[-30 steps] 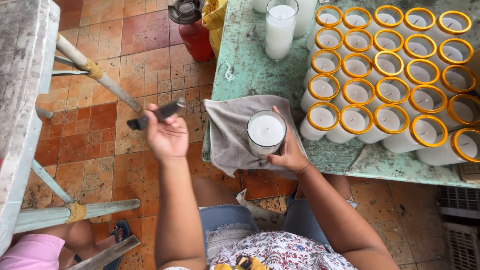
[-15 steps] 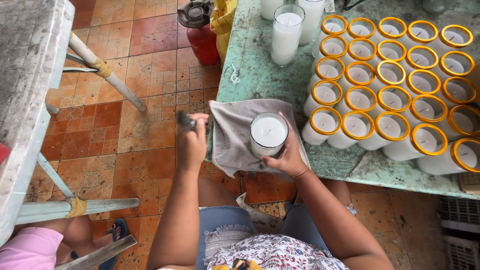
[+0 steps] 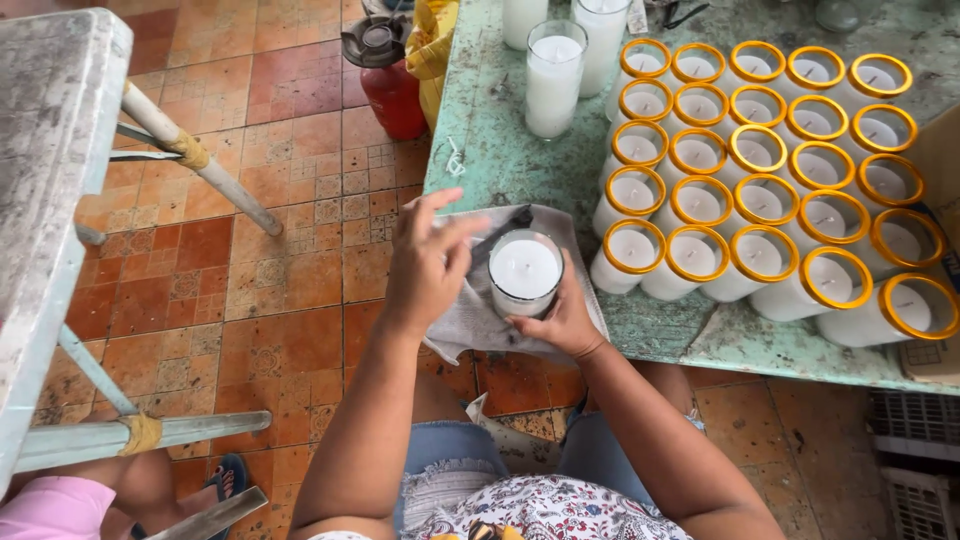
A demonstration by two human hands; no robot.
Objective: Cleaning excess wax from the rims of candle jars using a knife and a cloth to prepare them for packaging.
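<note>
My right hand (image 3: 563, 322) grips a glass jar candle (image 3: 524, 272) filled with white wax, standing on a grey cloth (image 3: 470, 318) at the near edge of a worn green table (image 3: 490, 150). My left hand (image 3: 425, 265) holds a thin dark tool (image 3: 500, 232) whose tip reaches the rim of that candle. Just right of it stand several rows of similar white candles with yellow-ringed rims (image 3: 760, 170).
Taller clear glass candles (image 3: 553, 80) stand at the table's far side. A red gas canister (image 3: 385, 75) and a yellow bag (image 3: 436, 45) sit on the tiled floor beside the table. A grey bench with wrapped legs (image 3: 60, 190) is at left, another person's leg under it.
My left hand swung in from out over the floor at left, carrying the dark tool to the candle's rim. My right hand kept hold of the candle on the cloth.
</note>
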